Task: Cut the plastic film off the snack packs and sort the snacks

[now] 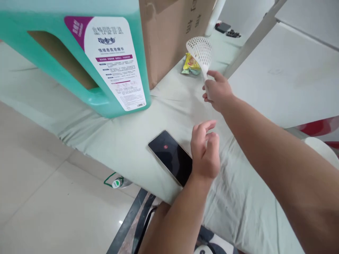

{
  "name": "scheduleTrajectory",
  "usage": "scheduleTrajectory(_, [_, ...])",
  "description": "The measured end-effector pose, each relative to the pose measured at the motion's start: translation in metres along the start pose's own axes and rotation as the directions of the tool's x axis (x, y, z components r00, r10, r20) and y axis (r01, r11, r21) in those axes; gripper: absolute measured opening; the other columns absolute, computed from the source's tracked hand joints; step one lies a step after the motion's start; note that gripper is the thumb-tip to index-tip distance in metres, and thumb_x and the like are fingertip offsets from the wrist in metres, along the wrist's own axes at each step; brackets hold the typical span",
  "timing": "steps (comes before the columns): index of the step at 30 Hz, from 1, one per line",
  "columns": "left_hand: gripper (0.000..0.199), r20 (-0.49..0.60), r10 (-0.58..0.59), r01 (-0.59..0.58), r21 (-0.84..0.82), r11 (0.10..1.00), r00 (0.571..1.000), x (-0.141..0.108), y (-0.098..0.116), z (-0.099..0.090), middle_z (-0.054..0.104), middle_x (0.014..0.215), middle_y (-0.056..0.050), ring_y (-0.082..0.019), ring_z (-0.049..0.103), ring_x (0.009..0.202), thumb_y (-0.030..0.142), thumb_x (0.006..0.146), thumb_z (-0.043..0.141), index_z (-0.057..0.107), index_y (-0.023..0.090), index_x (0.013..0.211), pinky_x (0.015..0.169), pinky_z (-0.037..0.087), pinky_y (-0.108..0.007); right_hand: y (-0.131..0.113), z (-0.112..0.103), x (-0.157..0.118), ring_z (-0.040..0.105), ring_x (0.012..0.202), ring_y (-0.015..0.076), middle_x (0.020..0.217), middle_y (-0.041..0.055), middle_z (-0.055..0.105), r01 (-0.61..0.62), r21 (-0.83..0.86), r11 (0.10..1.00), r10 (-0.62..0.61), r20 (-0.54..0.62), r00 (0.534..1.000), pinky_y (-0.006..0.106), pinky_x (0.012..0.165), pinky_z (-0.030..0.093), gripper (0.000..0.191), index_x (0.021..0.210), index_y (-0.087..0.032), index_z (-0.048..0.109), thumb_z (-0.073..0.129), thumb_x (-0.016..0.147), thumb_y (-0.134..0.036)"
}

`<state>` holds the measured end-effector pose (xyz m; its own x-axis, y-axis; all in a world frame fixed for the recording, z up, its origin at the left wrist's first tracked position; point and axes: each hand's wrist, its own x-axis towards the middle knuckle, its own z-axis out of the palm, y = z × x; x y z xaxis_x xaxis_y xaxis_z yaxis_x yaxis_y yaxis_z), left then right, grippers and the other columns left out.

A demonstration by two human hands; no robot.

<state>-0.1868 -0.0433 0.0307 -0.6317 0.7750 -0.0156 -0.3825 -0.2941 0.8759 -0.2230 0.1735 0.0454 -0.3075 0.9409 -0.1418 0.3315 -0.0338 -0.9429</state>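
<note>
My right hand (217,90) is wrapped round the handle of a white slotted ladle (199,49). The ladle's holed bowl points away from me, over a small yellow and green packet (191,65) that it partly covers. Nearer to me, my left hand (205,150) hovers with loosely curled fingers, a gap between thumb and forefinger, and nothing visible in it. Beside and partly behind that hand and wrist, a dark-screened phone (172,157) lies flat on the pale green cloth (127,148).
At the left stands a large teal jug (116,102) with a white label, next to a cardboard box (169,38). A white panel (286,74) rises at the right. Small dark items (224,27) lie at the back. A bottle (118,182) is on the floor below the cloth's edge.
</note>
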Motion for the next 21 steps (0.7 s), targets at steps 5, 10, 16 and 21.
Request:
scheduleTrajectory(5, [0.026,0.020,0.022,-0.022,0.018,1.000,1.000,0.003,0.003,-0.010,0.065,0.126,-0.012,-0.026,0.062,0.119,0.034,0.092,0.055,0.066,0.023,0.112,0.097,0.055,-0.041,0.004,-0.002,0.026,0.055,0.046,0.0127,0.061,-0.0018,0.052,-0.047,-0.235,0.971,0.066,0.072,0.995,0.028,0.047,0.045,0.054,0.144,-0.011,0.059,0.066,0.091,-0.021])
scheduleTrajectory(10, [0.027,0.023,0.086,-0.087,0.049,0.995,0.996,0.002,0.004,-0.017,0.065,0.124,-0.012,-0.026,0.063,0.117,0.039,0.094,0.052,0.065,0.021,0.110,0.093,0.055,-0.040,-0.004,-0.031,-0.049,0.051,0.038,0.0136,0.058,-0.0011,0.055,-0.067,-0.579,0.812,0.095,0.018,0.995,0.028,0.042,0.043,0.056,0.148,-0.019,0.061,0.061,0.092,-0.022])
scheduleTrajectory(16, [0.016,-0.044,0.161,-0.157,0.090,0.984,0.986,-0.003,0.006,-0.015,0.066,0.109,-0.009,-0.023,0.064,0.108,0.034,0.093,0.052,0.063,0.023,0.097,0.101,0.052,-0.040,0.044,-0.088,-0.208,0.053,0.035,0.0162,0.048,-0.0041,0.053,-0.062,-0.765,0.641,0.176,0.068,0.982,0.030,0.046,0.046,0.058,0.156,-0.025,0.053,0.047,0.099,-0.035])
scheduleTrajectory(21, [0.008,-0.001,0.021,-0.020,0.303,0.953,1.000,-0.010,0.007,-0.001,0.064,0.118,-0.009,-0.024,0.064,0.110,0.030,0.095,0.057,0.062,0.023,0.097,0.105,0.050,-0.042,0.098,-0.129,-0.341,0.056,0.041,0.0167,0.048,-0.0051,0.051,-0.239,-0.638,0.732,0.298,-0.016,0.955,0.030,0.051,0.048,0.063,0.156,-0.018,0.053,0.046,0.100,-0.045])
